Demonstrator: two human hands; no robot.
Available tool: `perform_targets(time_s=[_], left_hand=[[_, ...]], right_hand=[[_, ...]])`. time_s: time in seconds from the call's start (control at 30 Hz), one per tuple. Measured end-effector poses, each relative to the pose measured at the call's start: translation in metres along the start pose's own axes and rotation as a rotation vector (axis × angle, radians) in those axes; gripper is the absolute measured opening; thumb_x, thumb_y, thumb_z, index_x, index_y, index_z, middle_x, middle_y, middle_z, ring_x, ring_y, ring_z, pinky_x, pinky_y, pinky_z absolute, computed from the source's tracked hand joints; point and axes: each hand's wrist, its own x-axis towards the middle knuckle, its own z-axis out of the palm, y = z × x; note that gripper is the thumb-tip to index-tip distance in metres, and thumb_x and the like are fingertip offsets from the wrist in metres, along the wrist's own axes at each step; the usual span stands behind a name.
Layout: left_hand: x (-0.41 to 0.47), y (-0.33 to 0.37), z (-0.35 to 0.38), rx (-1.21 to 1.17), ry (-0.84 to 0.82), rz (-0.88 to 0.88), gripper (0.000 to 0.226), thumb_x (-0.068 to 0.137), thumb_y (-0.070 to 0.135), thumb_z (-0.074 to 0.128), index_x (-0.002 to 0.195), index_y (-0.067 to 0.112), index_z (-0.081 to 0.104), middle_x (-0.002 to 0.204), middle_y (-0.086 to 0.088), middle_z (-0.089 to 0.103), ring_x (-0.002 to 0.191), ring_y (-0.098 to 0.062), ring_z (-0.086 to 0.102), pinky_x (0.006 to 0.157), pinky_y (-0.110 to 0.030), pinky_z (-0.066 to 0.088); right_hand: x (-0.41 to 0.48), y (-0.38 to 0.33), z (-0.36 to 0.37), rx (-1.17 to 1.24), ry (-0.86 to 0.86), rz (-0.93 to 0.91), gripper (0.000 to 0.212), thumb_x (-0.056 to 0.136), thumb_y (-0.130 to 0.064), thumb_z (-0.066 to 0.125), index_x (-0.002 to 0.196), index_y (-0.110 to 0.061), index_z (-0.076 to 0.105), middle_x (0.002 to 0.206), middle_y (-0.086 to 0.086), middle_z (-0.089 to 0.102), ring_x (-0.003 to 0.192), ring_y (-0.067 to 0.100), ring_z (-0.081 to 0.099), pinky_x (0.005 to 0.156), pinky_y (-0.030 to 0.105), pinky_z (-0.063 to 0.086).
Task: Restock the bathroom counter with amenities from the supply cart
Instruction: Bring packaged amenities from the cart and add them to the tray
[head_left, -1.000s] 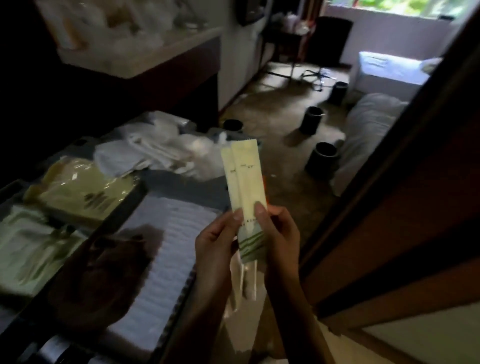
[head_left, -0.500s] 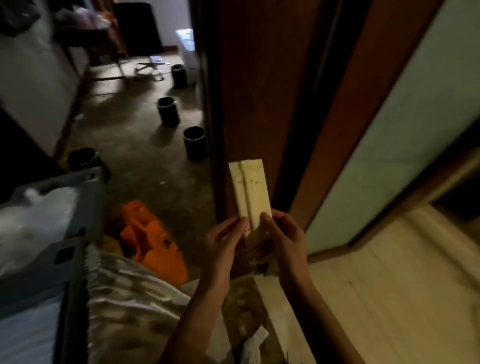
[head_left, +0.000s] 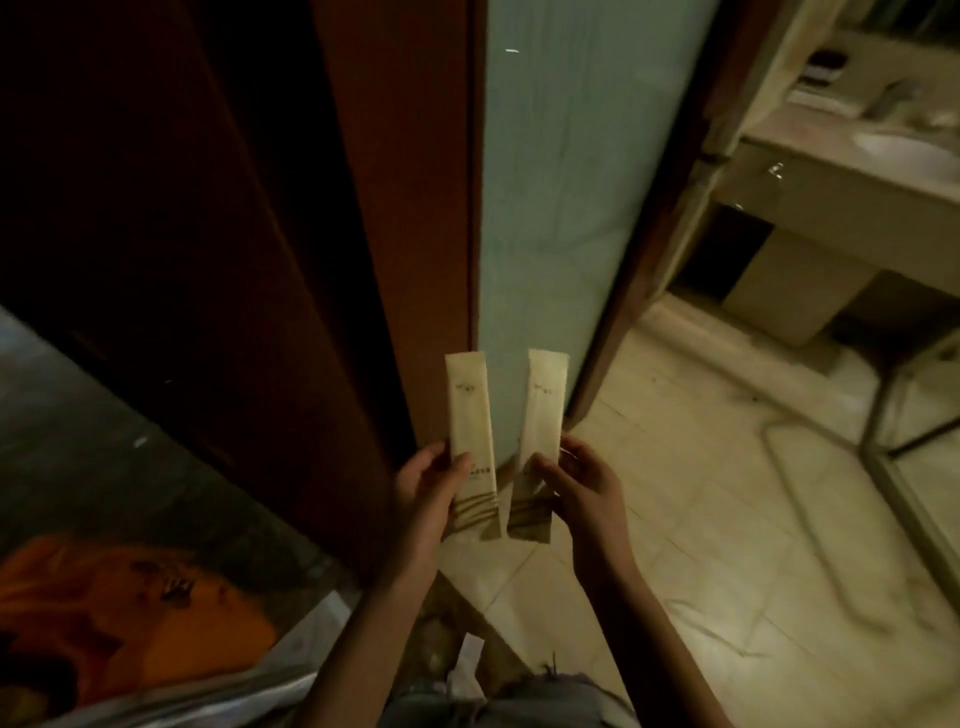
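AT THE BATHROOM DOORWAY: Two slim cream paper sachets, brown-striped at the lower end, are held upright, side by side and just apart. The left sachet (head_left: 470, 415) is pinched low between thumb and fingers of the left grip (head_left: 423, 493). The right sachet (head_left: 543, 410) is pinched in the same way by the right grip (head_left: 582, 488). Each grip is closed on its sachet alone, and nothing else is carried. Below and to the left of the left grip, a crumpled orange bag (head_left: 130, 613) is seen. Just beyond the grips a dark red-brown wooden door frame (head_left: 405, 208) rises, with a pale frosted glass panel (head_left: 561, 208) behind the sachets' tops. To the right of the right grip, a cream tiled floor (head_left: 727, 519) runs into the bathroom. Far beyond and to the right, the beige stone table (head_left: 831, 192) is seen, with a white sink basin (head_left: 909, 150) set in it and a metal tap (head_left: 891, 98) behind. The carrying step is judged to be in hand: the amenities are taken but not yet delivered. The next move is judged to call for the threshold to be crossed and both sachets laid flat on the table beside the basin.
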Motion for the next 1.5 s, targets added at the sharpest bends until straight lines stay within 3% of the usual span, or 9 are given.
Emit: perform_targets(time_s=[0.13, 0.3, 0.47, 0.67, 0.77, 0.97, 1.17, 1.5], left_hand=[[0.019, -0.005, 0.030, 0.078, -0.085, -0.035, 0.029, 0.086, 0.009, 0.065, 0.113, 0.019, 0.059, 0.098, -0.005, 0.068, 0.087, -0.017, 0.067, 0.062, -0.027, 0.054], [0.040, -0.010, 0.073, 0.139, -0.184, -0.023, 0.020, 0.087, 0.002, 0.063, 0.093, 0.021, 0.062, 0.082, 0.000, 0.069, 0.065, -0.006, 0.068, 0.057, -0.023, 0.056], [0.064, -0.012, 0.120, 0.133, -0.285, -0.043, 0.023, 0.087, -0.004, 0.060, 0.091, 0.019, 0.061, 0.082, 0.000, 0.069, 0.063, -0.003, 0.068, 0.056, -0.021, 0.055], [0.116, -0.017, 0.185, 0.189, -0.384, -0.046, 0.022, 0.086, -0.001, 0.062, 0.097, 0.019, 0.063, 0.080, 0.005, 0.073, 0.069, -0.006, 0.069, 0.057, -0.022, 0.055], [0.142, -0.013, 0.243, 0.196, -0.460, -0.074, 0.020, 0.087, -0.002, 0.061, 0.102, 0.011, 0.062, 0.084, -0.002, 0.072, 0.069, -0.007, 0.069, 0.061, -0.024, 0.057], [0.191, 0.012, 0.373, 0.200, -0.618, -0.109, 0.019, 0.087, 0.000, 0.062, 0.097, 0.017, 0.062, 0.077, 0.002, 0.075, 0.070, -0.011, 0.071, 0.058, -0.023, 0.056], [0.257, 0.027, 0.484, 0.227, -0.654, -0.105, 0.020, 0.086, 0.001, 0.064, 0.095, 0.019, 0.063, 0.082, 0.001, 0.073, 0.072, -0.012, 0.071, 0.060, -0.025, 0.057], [0.298, 0.045, 0.597, 0.266, -0.758, -0.116, 0.020, 0.087, 0.015, 0.065, 0.106, 0.020, 0.062, 0.098, -0.006, 0.073, 0.088, -0.021, 0.071, 0.074, -0.038, 0.058]], right_hand=[[0.005, 0.004, -0.030, 0.013, 0.108, 0.004, 0.024, 0.090, -0.009, 0.061, 0.109, -0.023, 0.062, 0.102, -0.001, 0.071, 0.089, 0.014, 0.070, 0.071, 0.029, 0.057], [0.015, 0.004, -0.071, 0.117, 0.280, 0.010, 0.014, 0.092, -0.011, 0.059, 0.104, -0.013, 0.067, 0.091, 0.004, 0.074, 0.080, 0.017, 0.069, 0.063, 0.029, 0.055], [0.037, -0.002, -0.110, 0.177, 0.421, -0.022, 0.013, 0.093, -0.012, 0.058, 0.103, -0.011, 0.066, 0.089, 0.003, 0.073, 0.080, 0.016, 0.068, 0.063, 0.029, 0.056], [0.091, -0.013, -0.145, 0.193, 0.511, -0.036, 0.011, 0.093, -0.011, 0.057, 0.100, -0.015, 0.065, 0.088, 0.001, 0.073, 0.081, 0.014, 0.069, 0.062, 0.027, 0.055], [0.123, -0.028, -0.172, 0.187, 0.569, -0.038, 0.011, 0.093, -0.009, 0.057, 0.099, -0.014, 0.065, 0.086, 0.001, 0.073, 0.075, 0.010, 0.069, 0.057, 0.021, 0.053], [0.210, -0.081, -0.241, 0.192, 0.673, -0.032, 0.012, 0.093, -0.010, 0.059, 0.103, -0.011, 0.065, 0.096, 0.011, 0.072, 0.086, 0.022, 0.069, 0.061, 0.027, 0.053], [0.308, -0.132, -0.292, 0.200, 0.713, -0.082, 0.011, 0.092, -0.011, 0.059, 0.102, -0.011, 0.064, 0.095, 0.008, 0.072, 0.084, 0.019, 0.070, 0.063, 0.027, 0.054], [0.375, -0.185, -0.350, 0.180, 0.779, -0.107, 0.014, 0.090, -0.013, 0.061, 0.103, -0.015, 0.065, 0.098, 0.003, 0.072, 0.090, 0.019, 0.069, 0.074, 0.034, 0.057]])
